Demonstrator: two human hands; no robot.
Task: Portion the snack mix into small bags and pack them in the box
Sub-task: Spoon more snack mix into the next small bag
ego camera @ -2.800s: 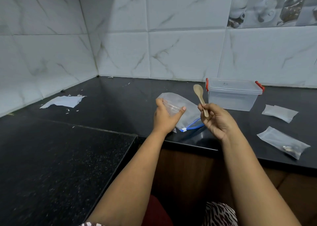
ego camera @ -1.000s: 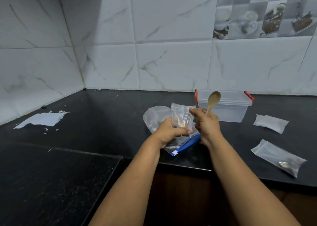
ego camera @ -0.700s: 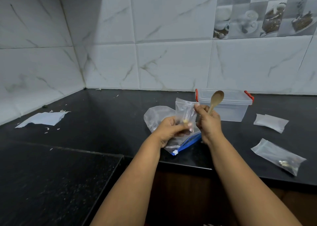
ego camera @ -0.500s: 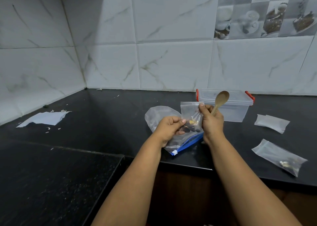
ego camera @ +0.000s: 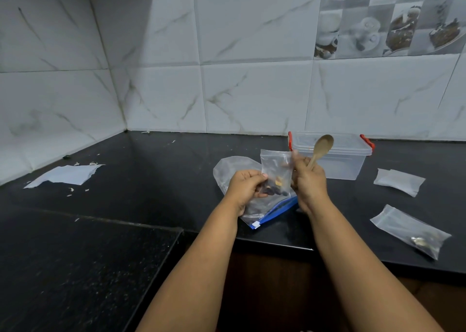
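Observation:
A small clear bag [ego camera: 276, 170] with dark and yellow snack pieces at its bottom stands upright between my hands. My left hand [ego camera: 245, 186] pinches its lower left side. My right hand [ego camera: 309, 180] pinches its upper right edge and also grips a wooden spoon [ego camera: 320, 150], bowl pointing up. Beneath lies the large zip bag [ego camera: 235, 165] with a blue seal strip, flat on the black counter. The clear plastic box [ego camera: 338, 160] with red clips stands behind my right hand, its lid on.
Two more small bags lie at the right: a flat one [ego camera: 398, 181] and one [ego camera: 409, 230] holding a few snack pieces. Torn white paper [ego camera: 65, 175] and scraps lie at the left. The counter's [ego camera: 156, 175] front edge runs just under my forearms.
The small bag has come up between both hands and snack pieces now sit in its bottom. The spoon's bowl has tilted to the right. My right fingers have moved up the bag's edge.

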